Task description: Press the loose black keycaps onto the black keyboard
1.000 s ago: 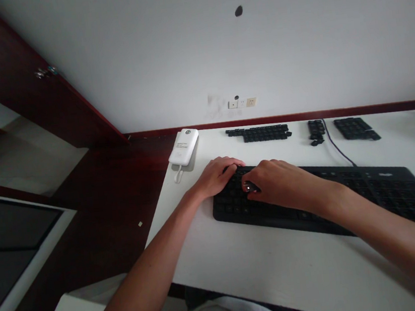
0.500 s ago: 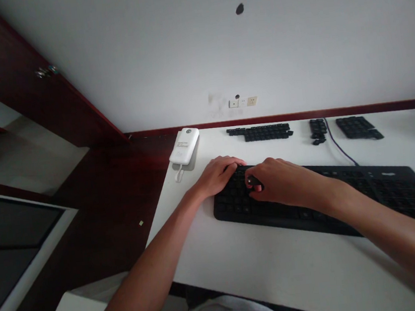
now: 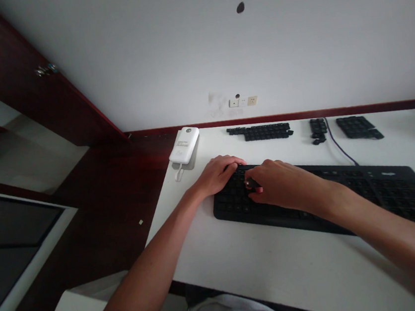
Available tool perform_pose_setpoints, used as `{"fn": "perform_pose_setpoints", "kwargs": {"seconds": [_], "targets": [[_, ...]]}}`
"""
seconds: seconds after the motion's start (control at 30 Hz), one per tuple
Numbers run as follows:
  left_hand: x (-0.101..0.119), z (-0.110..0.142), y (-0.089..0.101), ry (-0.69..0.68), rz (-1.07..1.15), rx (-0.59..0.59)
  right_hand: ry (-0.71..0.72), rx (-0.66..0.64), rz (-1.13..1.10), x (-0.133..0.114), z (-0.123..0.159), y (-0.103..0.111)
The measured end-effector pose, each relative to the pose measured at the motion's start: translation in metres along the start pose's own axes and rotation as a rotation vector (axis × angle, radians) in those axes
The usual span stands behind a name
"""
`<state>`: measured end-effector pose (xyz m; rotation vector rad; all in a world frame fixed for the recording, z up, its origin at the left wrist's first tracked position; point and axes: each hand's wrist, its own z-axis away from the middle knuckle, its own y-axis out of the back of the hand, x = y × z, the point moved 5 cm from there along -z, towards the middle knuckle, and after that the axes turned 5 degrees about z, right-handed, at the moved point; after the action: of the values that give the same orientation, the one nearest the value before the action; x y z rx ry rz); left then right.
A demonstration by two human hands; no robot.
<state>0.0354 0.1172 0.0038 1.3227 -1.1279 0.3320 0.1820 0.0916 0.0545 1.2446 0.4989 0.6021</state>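
Note:
A black keyboard (image 3: 274, 213) lies slanted on the white table. My left hand (image 3: 219, 174) grips its far left corner, thumb on top and fingers along the back edge. Over the left part of the keys, my right hand (image 3: 276, 185) is closed with bent fingers round a small dark tool (image 3: 253, 184) that has a glint of metal. Most of this tool is hidden by the fingers, so its kind cannot be made out. Behind the keyboard, loose black keycaps lie in groups: a long block (image 3: 267, 132), a narrow one (image 3: 318, 130) and a number-pad block (image 3: 357, 127).
A white power bank (image 3: 184, 146) with a short strap lies at the table's left edge. The keyboard cable (image 3: 337, 144) runs back between keycap groups. Wall sockets (image 3: 243, 102) sit behind the table (image 3: 241, 256). A dark red door (image 3: 33, 70) stands at the left.
My right hand has shifted and turned very slightly over the same keys, with the small dark tool still in its fingers. My left hand and the keyboard stay put.

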Motion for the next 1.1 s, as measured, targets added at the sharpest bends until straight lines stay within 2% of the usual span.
{"fn": "perform_pose_setpoints", "kwargs": {"seconds": [0.5, 0.67, 0.77, 0.87, 0.93, 1.0, 1.1], "targets": [[-0.001, 0.0, 0.0, 0.007, -0.041, -0.002, -0.009, 0.037, 0.041, 0.0, 0.001, -0.004], [-0.001, 0.0, -0.001, 0.0, -0.038, -0.006, -0.014, 0.087, -0.085, 0.01, -0.001, -0.001], [-0.004, 0.0, -0.001, -0.012, -0.047, 0.01, -0.019, 0.235, -0.349, 0.021, -0.004, 0.012], [-0.007, 0.0, -0.002, -0.026, -0.04, 0.047, 0.067, 0.388, -0.934, 0.025, -0.008, 0.024], [-0.009, 0.0, -0.002, -0.044, -0.002, 0.084, 0.1, 0.403, -1.433, 0.025, -0.013, 0.02], [-0.011, 0.001, -0.001, -0.054, 0.044, 0.121, 0.084, 0.359, -1.819, 0.02, -0.02, 0.009], [-0.013, 0.0, -0.001, -0.044, 0.07, 0.152, 0.048, 0.311, -2.056, 0.011, -0.026, -0.008]]}}
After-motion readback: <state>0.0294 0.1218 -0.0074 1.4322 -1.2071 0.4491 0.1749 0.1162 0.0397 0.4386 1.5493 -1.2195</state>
